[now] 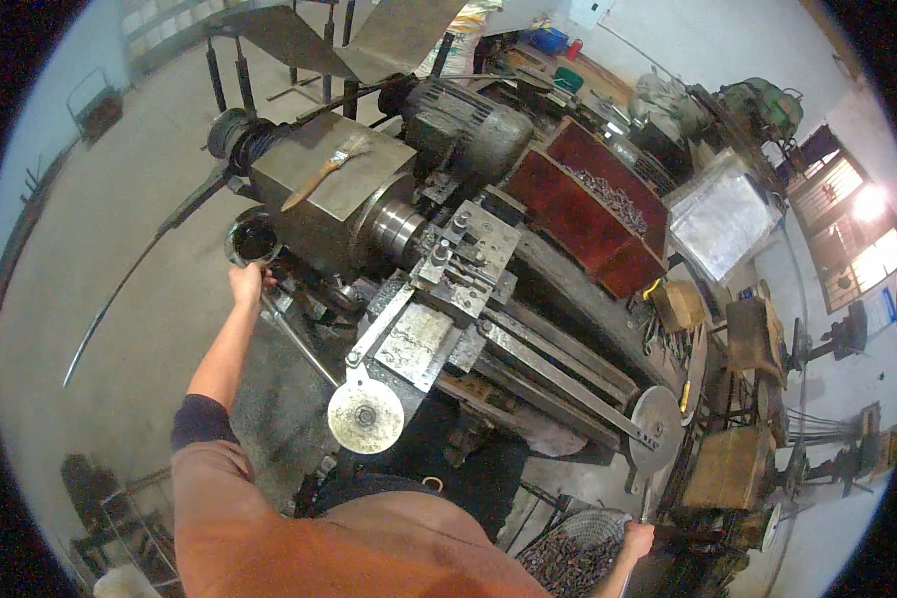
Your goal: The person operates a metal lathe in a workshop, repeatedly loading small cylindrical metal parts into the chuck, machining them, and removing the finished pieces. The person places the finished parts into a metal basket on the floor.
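Note:
A small lathe-like machine with a shiny steel spindle [397,227] stands before me. My left hand [249,283] is closed at the lower rim of a round, dark-centred metal cup [253,239], left of the headstock [314,164]. Whether the cup is fixed to the machine I cannot tell. On the right, my right hand [638,541] is wrapped round a thin lever handle [648,500], below a round metal disc [656,427] at the end of the bed. A second, pale disc [366,414] sits in front of the cross slide [416,344], touched by neither hand.
A wooden-handled brush [317,183] lies on the headstock. Behind the bed, a reddish tray [593,249] holds many small metal parts. A basket [578,528] of dark parts stands beside my right hand. A long thin rod [120,299] sticks out left over the floor.

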Demonstrator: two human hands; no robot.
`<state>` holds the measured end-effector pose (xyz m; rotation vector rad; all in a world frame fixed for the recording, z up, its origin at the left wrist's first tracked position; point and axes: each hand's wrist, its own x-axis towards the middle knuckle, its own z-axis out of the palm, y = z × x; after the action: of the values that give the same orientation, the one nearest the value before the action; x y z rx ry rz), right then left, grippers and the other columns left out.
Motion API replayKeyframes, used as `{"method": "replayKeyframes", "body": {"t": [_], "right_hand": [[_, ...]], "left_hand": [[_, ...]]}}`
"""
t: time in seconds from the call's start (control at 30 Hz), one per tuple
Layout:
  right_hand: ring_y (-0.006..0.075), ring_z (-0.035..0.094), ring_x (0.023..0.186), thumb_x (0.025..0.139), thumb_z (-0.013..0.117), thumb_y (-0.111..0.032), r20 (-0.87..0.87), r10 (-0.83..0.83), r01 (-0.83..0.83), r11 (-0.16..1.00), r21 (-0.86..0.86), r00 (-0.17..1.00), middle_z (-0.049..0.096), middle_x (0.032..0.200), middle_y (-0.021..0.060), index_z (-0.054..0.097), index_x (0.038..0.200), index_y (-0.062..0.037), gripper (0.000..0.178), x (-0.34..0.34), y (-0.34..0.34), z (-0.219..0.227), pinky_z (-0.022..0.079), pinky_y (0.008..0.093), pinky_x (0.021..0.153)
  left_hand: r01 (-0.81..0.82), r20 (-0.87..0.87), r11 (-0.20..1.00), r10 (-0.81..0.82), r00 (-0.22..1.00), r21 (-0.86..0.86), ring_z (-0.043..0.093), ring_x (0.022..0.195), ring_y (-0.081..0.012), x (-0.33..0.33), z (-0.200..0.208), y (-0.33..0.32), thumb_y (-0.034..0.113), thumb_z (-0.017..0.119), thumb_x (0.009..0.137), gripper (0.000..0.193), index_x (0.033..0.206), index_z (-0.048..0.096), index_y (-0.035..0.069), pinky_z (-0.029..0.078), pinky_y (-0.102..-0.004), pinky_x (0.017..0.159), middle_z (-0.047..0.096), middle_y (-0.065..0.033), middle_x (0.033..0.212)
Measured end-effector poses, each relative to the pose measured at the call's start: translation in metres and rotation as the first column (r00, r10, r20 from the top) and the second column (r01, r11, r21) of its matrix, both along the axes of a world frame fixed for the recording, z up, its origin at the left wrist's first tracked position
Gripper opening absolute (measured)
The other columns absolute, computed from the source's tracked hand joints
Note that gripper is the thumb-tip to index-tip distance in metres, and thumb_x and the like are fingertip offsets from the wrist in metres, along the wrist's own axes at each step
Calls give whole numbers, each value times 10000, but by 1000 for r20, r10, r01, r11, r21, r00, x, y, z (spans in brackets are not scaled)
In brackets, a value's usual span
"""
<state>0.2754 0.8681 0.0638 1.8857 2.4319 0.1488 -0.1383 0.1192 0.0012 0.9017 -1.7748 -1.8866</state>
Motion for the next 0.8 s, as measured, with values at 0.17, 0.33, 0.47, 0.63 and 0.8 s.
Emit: {"method": "replayKeyframes", "body": {"t": [0.17, 0.33, 0.47, 0.63, 0.8], "right_hand": [[370, 599, 878, 692, 578, -292, -27, -9, 9, 1000, 5, 1000, 628, 933, 199, 626, 915, -24, 352, -1, -9, 0, 470, 440, 775], [389, 597, 779, 612, 618, -306, -34, 212, -201, 958, 206, 977, 615, 794, 213, 616, 794, 7, 362, 5, 51, -11, 467, 471, 701], [363, 594, 748, 594, 627, -288, 51, 516, -507, 814, 285, 855, 618, 764, 165, 596, 775, -45, 305, -5, 134, -21, 471, 453, 680], [348, 574, 907, 656, 610, -282, 99, 234, -253, 915, 315, 967, 612, 917, 159, 571, 868, -50, 317, -42, 156, -16, 448, 450, 792], [341, 498, 1066, 646, 626, -253, 65, 267, -274, 911, 308, 961, 554, 1098, 188, 523, 1064, 11, 505, -51, 122, -12, 418, 447, 875]], "left_hand": [[-3, 30, 999, 4, 1000, -42, 573, 468, -203, 2, 16, 7, 51, 492, 741, 113, 750, 544, -48, 458, -313, 418, 584, -123, 621], [46, 151, 997, -37, 988, -54, 586, 509, -226, 7, 6, -13, 111, 504, 780, 155, 846, 562, -17, 447, -339, 413, 593, -116, 677], [-7, -9, 998, 6, 1000, -58, 498, 400, -202, 8, 20, -1, 30, 475, 736, 155, 609, 483, -58, 392, -323, 368, 509, -116, 527], [11, 27, 998, -9, 1000, -55, 499, 415, -196, -1, 34, 24, 13, 474, 725, 117, 634, 491, -58, 396, -321, 373, 516, -113, 546], [192, 127, 980, -197, 972, 48, 544, 540, -187, 42, 60, 8, 175, 579, 789, 273, 938, 520, -46, 428, -310, 462, 558, -126, 695]]}}
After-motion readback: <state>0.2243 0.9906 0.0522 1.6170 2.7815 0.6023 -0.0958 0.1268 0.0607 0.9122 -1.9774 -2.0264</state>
